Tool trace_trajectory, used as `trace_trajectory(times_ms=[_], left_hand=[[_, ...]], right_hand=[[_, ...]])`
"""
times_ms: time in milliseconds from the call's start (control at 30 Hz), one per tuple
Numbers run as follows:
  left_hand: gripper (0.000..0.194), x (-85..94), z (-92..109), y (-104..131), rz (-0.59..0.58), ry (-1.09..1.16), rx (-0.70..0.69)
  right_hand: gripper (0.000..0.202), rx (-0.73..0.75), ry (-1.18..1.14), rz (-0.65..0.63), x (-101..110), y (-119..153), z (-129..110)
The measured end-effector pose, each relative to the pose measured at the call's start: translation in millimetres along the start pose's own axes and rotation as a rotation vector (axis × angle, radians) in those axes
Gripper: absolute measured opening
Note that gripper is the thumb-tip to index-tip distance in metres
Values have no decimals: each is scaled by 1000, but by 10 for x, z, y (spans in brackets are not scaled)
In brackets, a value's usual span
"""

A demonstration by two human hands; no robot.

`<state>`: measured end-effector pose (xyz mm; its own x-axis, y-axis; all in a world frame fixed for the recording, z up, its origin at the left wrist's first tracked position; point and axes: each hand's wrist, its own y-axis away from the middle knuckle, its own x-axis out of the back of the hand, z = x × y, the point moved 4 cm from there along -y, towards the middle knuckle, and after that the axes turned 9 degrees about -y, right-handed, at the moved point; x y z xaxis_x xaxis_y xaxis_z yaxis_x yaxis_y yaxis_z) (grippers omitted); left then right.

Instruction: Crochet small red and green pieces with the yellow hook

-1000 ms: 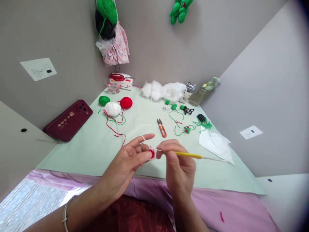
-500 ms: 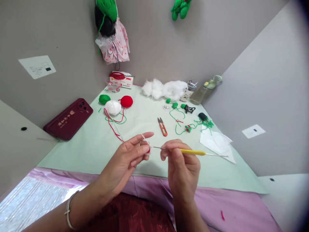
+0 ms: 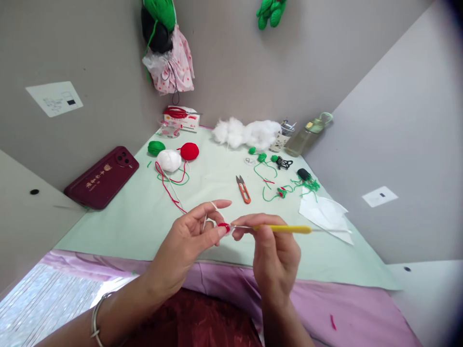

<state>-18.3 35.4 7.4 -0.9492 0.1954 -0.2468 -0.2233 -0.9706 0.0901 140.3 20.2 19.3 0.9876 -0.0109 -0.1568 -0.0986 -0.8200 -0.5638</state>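
Between the thumb and fingers of my left hand is a small red and white crochet piece. White yarn runs over that hand's raised index finger. My right hand grips a crochet hook by its yellow handle, and its metal tip meets the piece. Whether the tip is through a stitch is too small to tell. Red and white strands lead from the left hand back towards a white yarn ball and a red yarn ball.
Orange thread snips lie beyond my hands. White stuffing and a green bottle stand at the back. Green crochet pieces and white sheets are on the right. A dark red phone leans at left beside a green yarn ball.
My right hand's fingertips have come left, and the hook tip now reaches the crochet piece, where before there was a gap. More of the piece's red part shows as my left hand turns slightly.
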Motion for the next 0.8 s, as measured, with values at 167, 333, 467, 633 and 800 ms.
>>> trace_trajectory(times_ms=[167,333,467,633,800], left_hand=[[37,43,-37,15,127,-116,-84],[39,46,-29,8,105,-81,-68],[37,29,-10,7,68,-82,-66],[39,19,-18,7,86,-60,-56],[47,-11,-87,-14,-54,244,179]], right_hand=[[24,399,411,-178,-91,140,-85],[25,335,309,-109,-66,140,-47],[25,221,214,-44,-38,108,-46],[29,403,419,-142,-99,144,-38],[32,474,607,-133,-118,151,-30]])
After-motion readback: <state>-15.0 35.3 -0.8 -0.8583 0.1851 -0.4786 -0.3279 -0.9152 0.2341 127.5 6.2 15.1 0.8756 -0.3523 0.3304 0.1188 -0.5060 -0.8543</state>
